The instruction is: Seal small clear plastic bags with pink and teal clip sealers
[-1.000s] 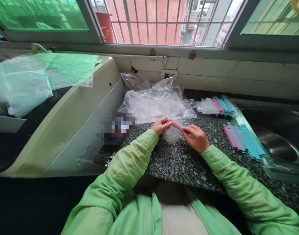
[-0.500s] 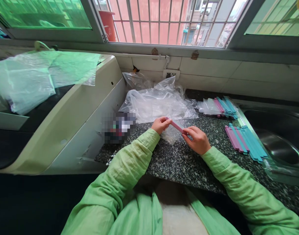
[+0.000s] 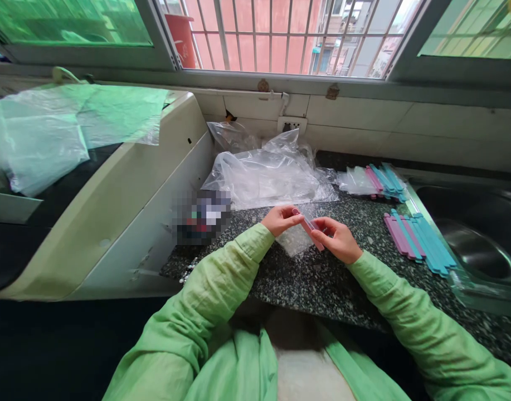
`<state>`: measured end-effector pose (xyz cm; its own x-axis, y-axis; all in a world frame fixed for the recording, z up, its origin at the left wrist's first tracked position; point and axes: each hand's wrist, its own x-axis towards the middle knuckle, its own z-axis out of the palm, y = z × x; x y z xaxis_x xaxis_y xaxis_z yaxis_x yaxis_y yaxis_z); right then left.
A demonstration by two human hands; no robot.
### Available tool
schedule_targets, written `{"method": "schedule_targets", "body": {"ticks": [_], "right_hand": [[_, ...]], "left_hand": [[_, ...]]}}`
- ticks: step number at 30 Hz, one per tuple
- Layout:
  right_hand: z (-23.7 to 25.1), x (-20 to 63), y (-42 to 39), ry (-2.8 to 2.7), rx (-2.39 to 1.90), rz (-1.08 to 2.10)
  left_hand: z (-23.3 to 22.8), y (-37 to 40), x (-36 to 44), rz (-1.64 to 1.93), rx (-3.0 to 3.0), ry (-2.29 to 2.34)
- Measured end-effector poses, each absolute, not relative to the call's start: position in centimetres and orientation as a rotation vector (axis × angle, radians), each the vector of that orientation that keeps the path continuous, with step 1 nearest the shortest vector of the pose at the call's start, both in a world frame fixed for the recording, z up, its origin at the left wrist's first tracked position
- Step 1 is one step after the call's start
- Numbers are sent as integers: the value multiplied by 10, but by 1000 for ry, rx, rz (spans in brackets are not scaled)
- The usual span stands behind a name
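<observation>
**Head view: pink strip (image 3: 315,235) gripped by left hand (image 3: 280,220) and right hand (image 3: 339,240)**

The pink strip is located above the middle of the speckled counter (image 3: 288,289), slanting from far left to near right. The left hand is clamped on its far end, thumb and fingers together. The right hand is closed on the strip farther down its length; the near end projects below the fingers. Contact between strip and counter cannot be determined.

A piece of clear film (image 3: 292,244) lies on the counter below the strip. A heap of clear plastic bags (image 3: 263,178) is positioned beyond the hands, near the wall socket (image 3: 296,123).

To the right, a near group of pink and blue strips (image 3: 431,246) lies beside the sink (image 3: 475,248). A far group of strips (image 3: 387,179) lies behind it, adjoining small clear bags (image 3: 355,181). To the left, a plastic sheet (image 3: 79,117) covers part of a beige machine (image 3: 134,178).
</observation>
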<state>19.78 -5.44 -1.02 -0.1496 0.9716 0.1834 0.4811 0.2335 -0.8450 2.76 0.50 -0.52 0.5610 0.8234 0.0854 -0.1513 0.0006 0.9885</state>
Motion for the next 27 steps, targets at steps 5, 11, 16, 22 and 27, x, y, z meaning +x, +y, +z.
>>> {"method": "schedule_targets", "body": {"ticks": [5,11,16,22,27], "right_hand": [[-9,193,-57,-1639,-1360,1037],[-11,192,-58,-1659,-1350,1017],[-12,193,-57,-1702,-1360,970],[-13,194,-57,-1694,-1379,957],[-12,193,-57,-1646,-1347,1038]], "left_hand": [[-10,7,27,836,1370,643],[-13,8,27,827,1392,647],[-15,9,27,849,1408,662],[-16,9,27,855,1405,680],[-15,9,26,870,1400,660]]}}
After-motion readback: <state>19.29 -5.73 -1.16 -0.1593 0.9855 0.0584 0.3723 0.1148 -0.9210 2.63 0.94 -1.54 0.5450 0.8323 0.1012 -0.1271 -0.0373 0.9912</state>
